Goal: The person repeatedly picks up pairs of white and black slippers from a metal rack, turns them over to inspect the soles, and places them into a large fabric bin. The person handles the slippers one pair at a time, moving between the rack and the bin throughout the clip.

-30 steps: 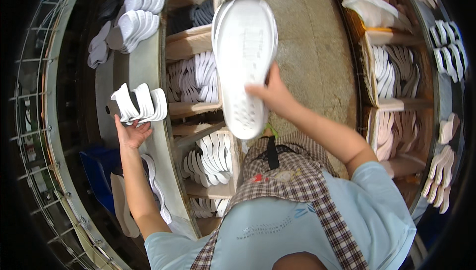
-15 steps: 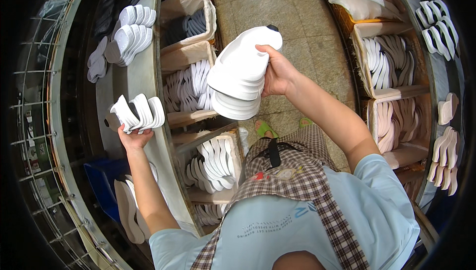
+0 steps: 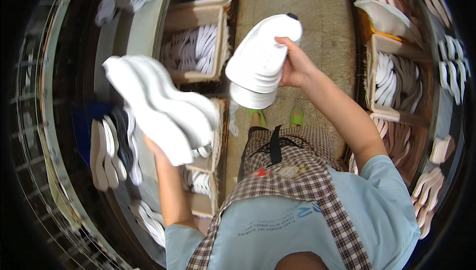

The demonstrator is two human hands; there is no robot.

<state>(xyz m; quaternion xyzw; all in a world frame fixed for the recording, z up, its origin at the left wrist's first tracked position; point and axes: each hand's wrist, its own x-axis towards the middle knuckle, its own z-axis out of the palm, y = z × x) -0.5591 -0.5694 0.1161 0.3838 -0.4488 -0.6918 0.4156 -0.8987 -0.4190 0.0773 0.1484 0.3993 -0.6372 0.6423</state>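
In my left hand [image 3: 151, 145] is a bundle of white shoe soles [image 3: 161, 106], lifted over the edge of the left-hand shelf and smeared by motion. Most of that hand's fingers are hidden beneath the soles. Out over the aisle, my right hand [image 3: 297, 66] grips a thicker stack of white soles [image 3: 263, 54] by its side, thumb on top. A black tip shows at that stack's far end. The two bundles are apart from each other.
On the left shelf stand beige, white and black soles [image 3: 114, 146], with a blue bin [image 3: 82, 126] beside them. Cloth-lined crates [image 3: 225, 47] of soles line the left side of the tiled aisle [image 3: 322, 2]. More crates [image 3: 421, 114] and a shelf with pink soles [image 3: 429, 195] run along the right.
My left hand has raised its soles off the shelf and brought them nearer and to the right. My right hand's stack has shifted slightly right. The whole view has moved.
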